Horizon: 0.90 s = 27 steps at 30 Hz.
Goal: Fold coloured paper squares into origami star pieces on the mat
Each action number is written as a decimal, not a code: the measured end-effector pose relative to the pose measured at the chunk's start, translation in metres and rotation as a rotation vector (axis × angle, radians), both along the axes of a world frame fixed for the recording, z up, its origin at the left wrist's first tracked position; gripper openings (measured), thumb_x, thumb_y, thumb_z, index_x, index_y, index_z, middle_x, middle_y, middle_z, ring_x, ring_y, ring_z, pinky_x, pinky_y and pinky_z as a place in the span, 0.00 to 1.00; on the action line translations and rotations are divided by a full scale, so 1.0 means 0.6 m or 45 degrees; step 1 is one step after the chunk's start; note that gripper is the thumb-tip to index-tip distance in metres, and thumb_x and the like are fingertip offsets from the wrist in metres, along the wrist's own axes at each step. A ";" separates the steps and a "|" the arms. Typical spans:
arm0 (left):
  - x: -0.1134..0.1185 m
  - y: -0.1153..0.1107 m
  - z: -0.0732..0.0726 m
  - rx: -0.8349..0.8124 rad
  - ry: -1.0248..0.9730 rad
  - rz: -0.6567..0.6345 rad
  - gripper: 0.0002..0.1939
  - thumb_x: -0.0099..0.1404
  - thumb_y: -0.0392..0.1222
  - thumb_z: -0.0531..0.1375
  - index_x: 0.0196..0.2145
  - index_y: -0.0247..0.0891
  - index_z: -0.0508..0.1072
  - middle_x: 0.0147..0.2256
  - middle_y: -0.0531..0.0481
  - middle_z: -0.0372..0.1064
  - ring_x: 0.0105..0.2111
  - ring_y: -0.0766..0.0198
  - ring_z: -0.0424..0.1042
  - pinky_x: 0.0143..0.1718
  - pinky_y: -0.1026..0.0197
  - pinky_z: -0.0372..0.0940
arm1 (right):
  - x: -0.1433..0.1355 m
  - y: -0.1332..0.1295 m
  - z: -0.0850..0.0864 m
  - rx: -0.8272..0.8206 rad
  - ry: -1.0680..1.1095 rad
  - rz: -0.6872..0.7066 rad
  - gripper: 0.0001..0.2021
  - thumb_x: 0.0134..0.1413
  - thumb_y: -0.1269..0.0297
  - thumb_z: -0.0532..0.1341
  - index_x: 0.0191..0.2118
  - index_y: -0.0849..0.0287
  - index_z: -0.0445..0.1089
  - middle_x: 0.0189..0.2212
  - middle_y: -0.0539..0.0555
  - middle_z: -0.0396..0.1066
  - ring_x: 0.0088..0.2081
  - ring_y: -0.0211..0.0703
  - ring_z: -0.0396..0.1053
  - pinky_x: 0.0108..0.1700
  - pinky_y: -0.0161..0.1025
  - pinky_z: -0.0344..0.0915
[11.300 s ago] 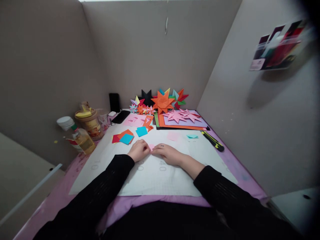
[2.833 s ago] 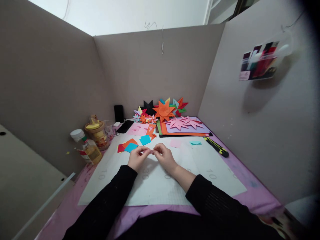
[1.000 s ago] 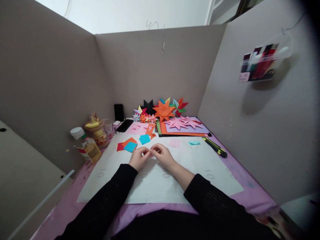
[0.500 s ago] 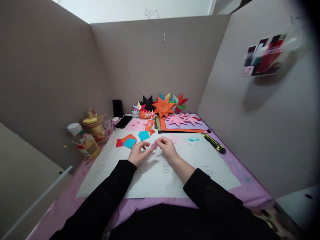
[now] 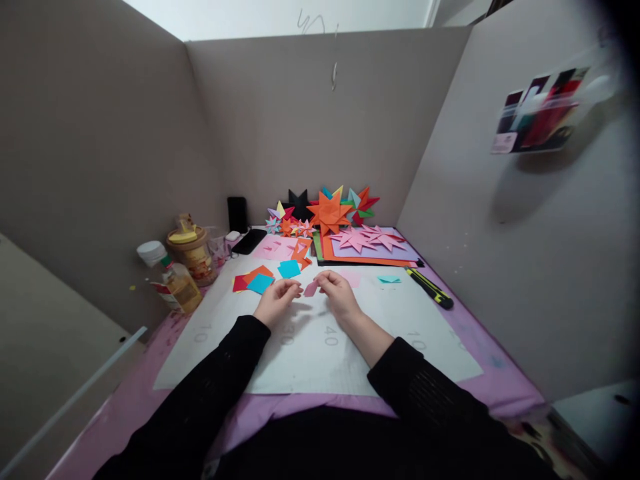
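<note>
The small pink paper is pinched in the fingertips of the right hand, the nearer one, above the white sheet. Its long axis slants down toward the left hand, whose fingers curl just beside its lower end; whether they grip anything, I cannot tell.

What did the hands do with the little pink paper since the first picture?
The pink paper, at first worked low on the white mat by both hands, now seems lifted, pinched in the right hand. The left hand has let go and is slightly apart from it. The blue squares, cutter and orange star stayed put.
</note>
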State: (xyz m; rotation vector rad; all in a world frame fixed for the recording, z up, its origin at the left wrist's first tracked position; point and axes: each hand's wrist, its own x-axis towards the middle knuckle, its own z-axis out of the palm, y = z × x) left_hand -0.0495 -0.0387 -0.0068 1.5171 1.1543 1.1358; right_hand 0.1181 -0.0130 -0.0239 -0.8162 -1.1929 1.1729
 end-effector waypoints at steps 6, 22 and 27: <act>0.003 -0.011 0.005 -0.337 -0.410 -0.390 0.21 0.52 0.49 0.63 0.40 0.37 0.64 0.36 0.45 0.71 0.39 0.57 0.71 0.36 0.60 0.64 | -0.014 -0.010 -0.007 0.058 -0.047 0.219 0.11 0.48 0.56 0.59 0.27 0.58 0.69 0.35 0.52 0.67 0.35 0.40 0.64 0.37 0.36 0.61; 0.008 -0.016 0.007 -0.382 -0.478 -0.390 0.22 0.55 0.49 0.61 0.44 0.38 0.61 0.31 0.48 0.71 0.29 0.63 0.72 0.33 0.61 0.65 | -0.022 -0.015 -0.015 -0.010 -0.053 0.408 0.12 0.49 0.54 0.59 0.30 0.59 0.68 0.28 0.51 0.67 0.24 0.35 0.61 0.27 0.34 0.60; 0.009 -0.010 0.001 -0.234 -0.396 -0.271 0.24 0.51 0.48 0.64 0.42 0.36 0.63 0.28 0.51 0.68 0.26 0.67 0.69 0.29 0.64 0.63 | -0.022 -0.019 -0.012 0.077 -0.211 0.312 0.11 0.50 0.56 0.58 0.33 0.58 0.69 0.33 0.52 0.68 0.33 0.39 0.65 0.36 0.37 0.62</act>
